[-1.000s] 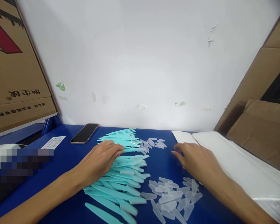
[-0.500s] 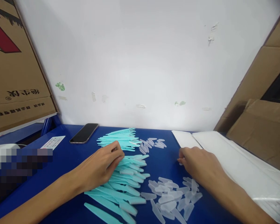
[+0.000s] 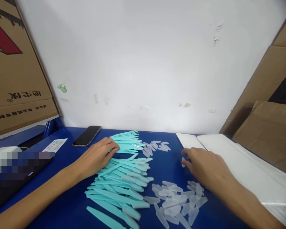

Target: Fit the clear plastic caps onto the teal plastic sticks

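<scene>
My left hand (image 3: 103, 156) has its fingers bent and pressed together at the left ends of the far pile of turquoise eyebrow razors (image 3: 126, 141); its grip is partly hidden. Just below it, a larger, looser pile of the same razors (image 3: 126, 190) fans out, one lying diagonally on top. On the right, my right hand (image 3: 202, 165) has a small translucent blade cap (image 3: 183, 162) at its thumb and fingertips, over the blue table. Many loose translucent caps (image 3: 173, 200) lie between the near razors and my right forearm. A smaller group of caps (image 3: 153, 147) sits beside the far razors.
A phone (image 3: 87, 136) and a printed card (image 3: 54, 145) lie on the blue table (image 3: 69, 181) at the left. White flat packaging (image 3: 243, 165) covers the right side. Cardboard boxes (image 3: 21, 73) (image 3: 269, 127) stand at both sides, with a white wall (image 3: 143, 63) behind.
My left hand has moved left and away from me, from the near razors to the far pile. The fingers of my right hand have spread a little, showing the cap.
</scene>
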The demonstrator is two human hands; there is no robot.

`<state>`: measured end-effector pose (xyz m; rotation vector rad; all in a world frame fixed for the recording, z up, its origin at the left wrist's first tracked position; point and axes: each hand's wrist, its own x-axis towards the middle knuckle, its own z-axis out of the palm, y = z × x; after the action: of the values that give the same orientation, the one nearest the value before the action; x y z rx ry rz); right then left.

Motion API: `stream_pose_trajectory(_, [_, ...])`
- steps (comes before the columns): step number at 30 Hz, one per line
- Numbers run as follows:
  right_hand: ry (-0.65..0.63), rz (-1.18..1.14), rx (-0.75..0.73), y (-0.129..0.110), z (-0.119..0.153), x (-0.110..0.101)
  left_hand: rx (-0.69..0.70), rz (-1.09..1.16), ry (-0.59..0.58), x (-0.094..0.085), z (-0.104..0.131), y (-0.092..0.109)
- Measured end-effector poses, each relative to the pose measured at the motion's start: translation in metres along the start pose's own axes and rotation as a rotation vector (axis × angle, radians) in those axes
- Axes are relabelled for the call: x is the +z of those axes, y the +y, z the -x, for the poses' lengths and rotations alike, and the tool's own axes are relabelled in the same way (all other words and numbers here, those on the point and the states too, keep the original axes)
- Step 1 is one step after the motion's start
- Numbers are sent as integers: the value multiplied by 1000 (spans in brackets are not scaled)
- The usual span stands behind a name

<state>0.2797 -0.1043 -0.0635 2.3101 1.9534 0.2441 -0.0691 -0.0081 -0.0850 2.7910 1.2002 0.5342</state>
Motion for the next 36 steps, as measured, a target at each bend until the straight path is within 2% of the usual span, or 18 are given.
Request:
stream_pose_trajectory(5, [-79, 5, -33, 3, -3, 3, -25, -5, 1, 2, -1, -15])
stream_pose_trajectory(10, [-88, -7, -52, -3, -3, 1, -5, 26, -18, -2, 1, -3])
stream_pose_trajectory(16, [-110, -17, -59, -4, -2, 0, 42, 38, -117, -4, 6, 14])
stream_pose_trajectory(23, [-102, -11, -87, -4, -1, 2, 81, 51, -140, 1, 4, 10])
stream_pose_trajectory(31, [-82, -9, -92, -2, -4, 8, 112, 51, -115, 3, 5, 5])
stream_pose_trajectory(36, [-56, -19, -132, -3, -1, 9, 88, 71, -35, 4, 2, -1])
